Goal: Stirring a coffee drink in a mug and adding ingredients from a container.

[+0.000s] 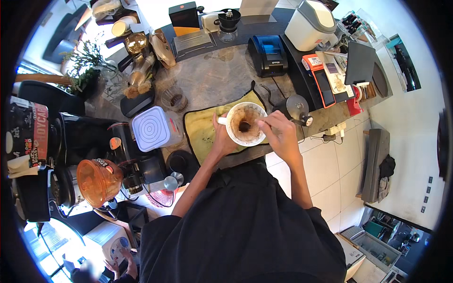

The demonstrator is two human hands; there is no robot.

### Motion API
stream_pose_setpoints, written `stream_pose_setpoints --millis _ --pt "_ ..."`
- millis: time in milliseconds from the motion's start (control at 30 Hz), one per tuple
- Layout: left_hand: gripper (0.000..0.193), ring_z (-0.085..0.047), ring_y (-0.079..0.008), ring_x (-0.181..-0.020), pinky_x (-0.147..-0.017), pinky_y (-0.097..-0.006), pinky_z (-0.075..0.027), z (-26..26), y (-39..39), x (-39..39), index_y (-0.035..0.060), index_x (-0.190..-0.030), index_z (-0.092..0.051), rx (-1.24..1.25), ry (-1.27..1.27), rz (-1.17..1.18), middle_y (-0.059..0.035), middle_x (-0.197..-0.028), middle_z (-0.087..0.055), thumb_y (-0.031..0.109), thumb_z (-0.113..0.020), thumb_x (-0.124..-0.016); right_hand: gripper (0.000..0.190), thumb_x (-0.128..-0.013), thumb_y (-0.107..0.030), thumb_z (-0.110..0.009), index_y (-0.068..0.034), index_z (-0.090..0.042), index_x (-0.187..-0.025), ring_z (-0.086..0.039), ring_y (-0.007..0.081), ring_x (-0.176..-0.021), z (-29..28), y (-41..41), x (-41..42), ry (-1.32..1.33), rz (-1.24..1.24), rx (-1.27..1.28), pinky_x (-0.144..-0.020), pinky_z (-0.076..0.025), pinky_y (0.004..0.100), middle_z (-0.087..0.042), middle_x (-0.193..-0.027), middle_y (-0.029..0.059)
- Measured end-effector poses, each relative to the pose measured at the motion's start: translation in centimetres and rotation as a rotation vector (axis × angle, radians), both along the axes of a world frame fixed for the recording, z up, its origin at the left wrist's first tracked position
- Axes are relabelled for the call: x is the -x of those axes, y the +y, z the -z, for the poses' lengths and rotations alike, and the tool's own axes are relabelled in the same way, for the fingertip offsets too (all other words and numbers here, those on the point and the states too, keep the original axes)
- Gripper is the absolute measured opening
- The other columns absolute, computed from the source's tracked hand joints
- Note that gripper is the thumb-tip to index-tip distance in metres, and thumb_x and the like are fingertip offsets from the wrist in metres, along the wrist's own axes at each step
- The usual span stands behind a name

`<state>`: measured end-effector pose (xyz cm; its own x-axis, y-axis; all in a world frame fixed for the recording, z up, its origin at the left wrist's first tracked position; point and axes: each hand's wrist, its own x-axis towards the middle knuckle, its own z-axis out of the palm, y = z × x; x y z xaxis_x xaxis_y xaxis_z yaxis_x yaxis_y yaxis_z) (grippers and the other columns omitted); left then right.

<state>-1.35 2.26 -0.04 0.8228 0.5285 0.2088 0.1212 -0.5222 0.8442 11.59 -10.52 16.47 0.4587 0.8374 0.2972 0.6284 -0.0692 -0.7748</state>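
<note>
A white coffee dripper with a handle holds a stained paper filter with dark coffee grounds at its bottom. My left hand grips it at the handle side. The fingertips of my right hand are pinched at the filter's right rim; whether they grip the paper is hard to tell. Beneath the dripper lies a yellow-green cloth with a black border. To the right stands a gooseneck kettle, and a clear glass is to the left.
A lidded plastic container and an electric grinder with an orange hopper stand left. Behind are a hand grinder and a black-and-blue printer. An orange card terminal lies right. Another person's hands touch a white box at lower left.
</note>
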Motion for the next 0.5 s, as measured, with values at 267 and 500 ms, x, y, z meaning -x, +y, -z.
stream_pose_setpoints --millis 267,500 --pt "0.069 -0.045 -0.0299 -0.133 -0.115 -0.0679 -0.005 -0.4 -0.4 0.0 0.0126 -0.131 -0.061 -0.126 -0.029 -0.053 -0.0084 -0.131 -0.059 0.041 -0.083 -0.072 0.01 -0.089 -0.007 -0.071 0.002 -0.074 -0.094 -0.061 0.0273 -0.076 0.7 -0.1 0.3 0.018 0.129 -0.048 -0.074 -0.049 0.0363 -0.066 -0.079 0.0124" --pt "0.072 -0.045 -0.03 -0.133 -0.115 -0.0674 -0.004 -0.9 -0.3 0.2 0.0126 -0.133 -0.06 -0.102 -0.011 -0.062 -0.0076 -0.133 -0.059 0.041 -0.083 -0.072 0.011 -0.089 -0.006 -0.07 0.003 -0.073 -0.094 -0.061 0.024 -0.074 0.9 0.1 0.5 0.116 0.16 -0.052 -0.072 -0.049 0.0354 -0.066 -0.079 0.0121"
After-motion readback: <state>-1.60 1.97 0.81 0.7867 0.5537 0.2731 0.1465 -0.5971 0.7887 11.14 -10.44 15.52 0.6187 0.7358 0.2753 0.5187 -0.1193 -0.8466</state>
